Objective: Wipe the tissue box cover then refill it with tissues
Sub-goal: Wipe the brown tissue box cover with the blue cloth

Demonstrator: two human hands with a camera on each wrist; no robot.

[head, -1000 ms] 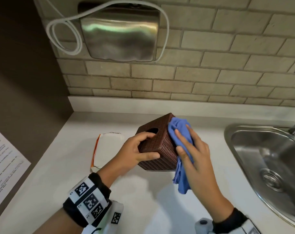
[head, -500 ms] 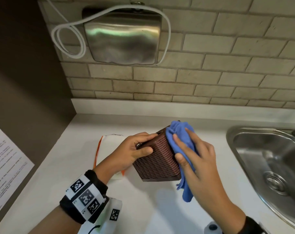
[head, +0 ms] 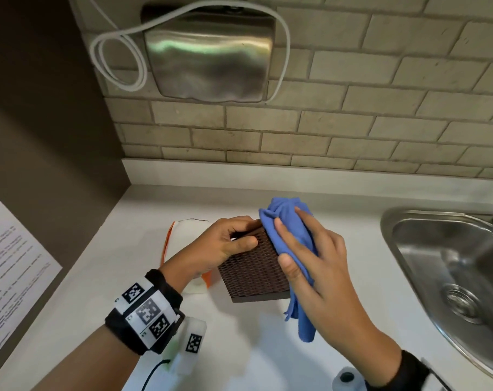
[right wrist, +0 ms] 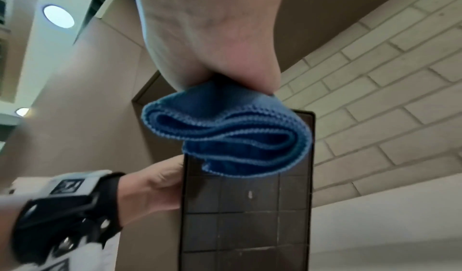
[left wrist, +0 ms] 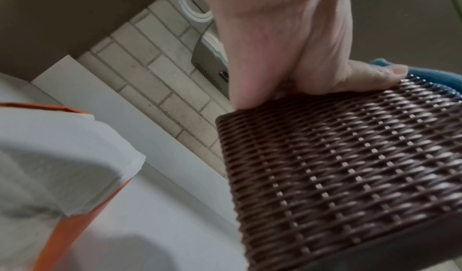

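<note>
The tissue box cover (head: 253, 273) is a dark brown cube with a woven, wicker-like pattern on its sides and a plain smooth band along its lower rim. It is held tilted above the white surface (head: 239, 348), between the two hands, near the middle of the counter and left of the sink (head: 442, 266). From the right wrist view its open underside faces the camera, and the dark inside shows a grid of faint lines; whether anything sits deeper within cannot be told.

The left hand (head: 225, 246) grips the cover at its upper left corner, thumb pressed flat on the near woven side and fingers curled over the top edge. The left wrist view shows that thumb (left wrist: 362, 77) lying along the top of the weave. A black strap with white coded markers wraps the left wrist (head: 146, 309).

The right hand (head: 316, 266) is closed around a blue cloth (head: 287, 224), fingers spread over it and pressing it against the cover's right side and top corner. A loose tail of the cloth hangs down below the hand, and from the right wrist view its folded hem bulges out under the palm.

Behind the left hand a white tissue pack (head: 183, 235) with orange edging lies on the surface, just beside the cover. The steel sink basin holds only its drain (head: 462, 303). A brushed metal unit (head: 211, 52) with a looped white cord (head: 118, 60) hangs on the brick tile wall
</note>
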